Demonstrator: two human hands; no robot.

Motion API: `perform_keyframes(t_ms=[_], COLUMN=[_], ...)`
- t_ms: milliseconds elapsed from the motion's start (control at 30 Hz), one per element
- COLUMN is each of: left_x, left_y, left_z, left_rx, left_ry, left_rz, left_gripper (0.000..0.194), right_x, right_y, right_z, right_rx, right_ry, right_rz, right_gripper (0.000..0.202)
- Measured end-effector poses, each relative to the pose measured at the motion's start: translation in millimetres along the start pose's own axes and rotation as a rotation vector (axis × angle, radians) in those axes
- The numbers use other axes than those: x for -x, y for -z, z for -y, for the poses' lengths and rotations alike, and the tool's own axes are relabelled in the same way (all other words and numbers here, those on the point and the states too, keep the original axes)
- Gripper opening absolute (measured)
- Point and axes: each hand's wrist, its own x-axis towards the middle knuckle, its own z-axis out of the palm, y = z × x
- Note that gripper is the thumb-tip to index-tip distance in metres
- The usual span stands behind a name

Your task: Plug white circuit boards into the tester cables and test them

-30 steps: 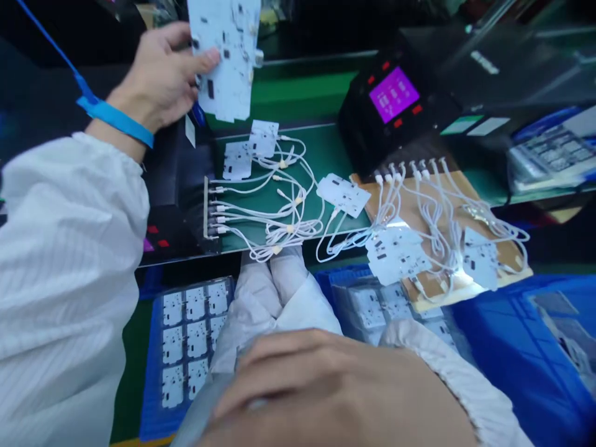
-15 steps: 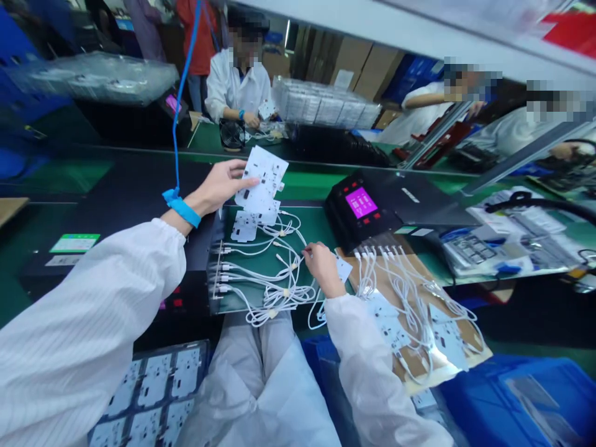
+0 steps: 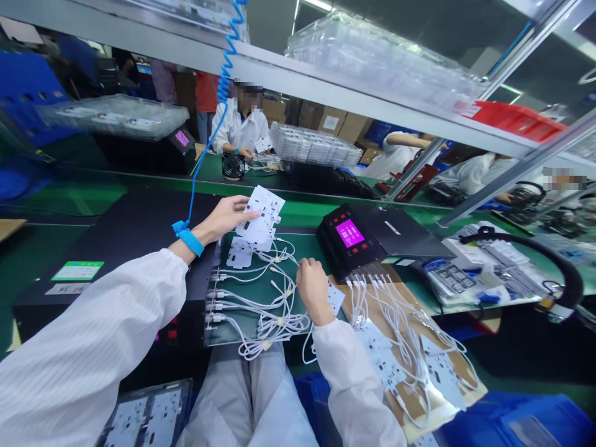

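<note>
My left hand [image 3: 226, 218], with a blue wrist strap, grips a white circuit board [image 3: 265, 208] between thumb and fingers, tilted up over the bench. Below it, more white boards [image 3: 241, 251] lie by the black box. My right hand [image 3: 313, 285] is closed in a pinch at the right of the cable bundle; a white cable seems to run to its fingertips, but what they hold is too small to make out. White cables [image 3: 284, 324] run in loops from the sockets of the left black box [image 3: 116, 248].
A black tester with a lit pink screen [image 3: 350, 233] stands to the right, its cables reaching boards on brown cardboard [image 3: 447, 397]. A metal shelf [image 3: 326, 84] crosses overhead. Trayed boards [image 3: 144, 419] are beside my legs. A co-worker [image 3: 239, 127] sits opposite.
The view has tilted up, showing more of the shelf. My left hand still holds the board; my right hand stays closed near the cables, turned slightly more upright.
</note>
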Motion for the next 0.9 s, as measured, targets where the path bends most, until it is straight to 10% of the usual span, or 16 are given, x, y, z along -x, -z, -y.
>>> perform_keyframes(t_ms=[133,467,667,900], left_x=[1.6,5.1,11.6,19.6], left_y=[-2.5,-2.1,-12.0,-22.8], left_z=[-2.9,-6.9,-1.2,-3.8], left_rx=[-0.022,-0.299,-0.386,-0.361], left_ry=[0.007,0.030,0.012,0.048], left_rz=[0.005,0.065,0.182,0.261], left_gripper=[0.071,0.099,0.098,0.103], right_x=[-2.1,-2.5,9.3,13.3], right_y=[-13.1,-19.4,-14.6,-19.0], right_z=[15.3,21.2,2.7,17.3], right_rx=[-0.056,-0.089,-0.959,-1.532], right_ry=[0.264,0.231,0.153,-0.057], right_rz=[0.081,0.015,-0.217,-0.212], right_gripper=[0.028,0.032,0.010,0.031])
